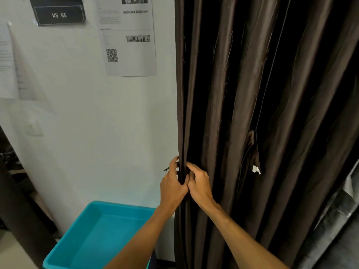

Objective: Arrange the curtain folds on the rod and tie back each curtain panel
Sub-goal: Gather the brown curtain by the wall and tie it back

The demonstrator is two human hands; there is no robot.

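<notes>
A dark brown curtain panel hangs in long vertical folds over the right half of the view; the rod is out of frame. My left hand grips the curtain's left edge from the wall side, with a short dark cord end sticking out beside its fingers. My right hand pinches the same edge folds from the front, touching the left hand. A loose flap with a white tag hangs from the panel to the right of my hands.
A white wall with taped paper sheets and a "WS 05" sign is left of the curtain. A turquoise plastic bin stands below. Grey upholstery shows at lower right.
</notes>
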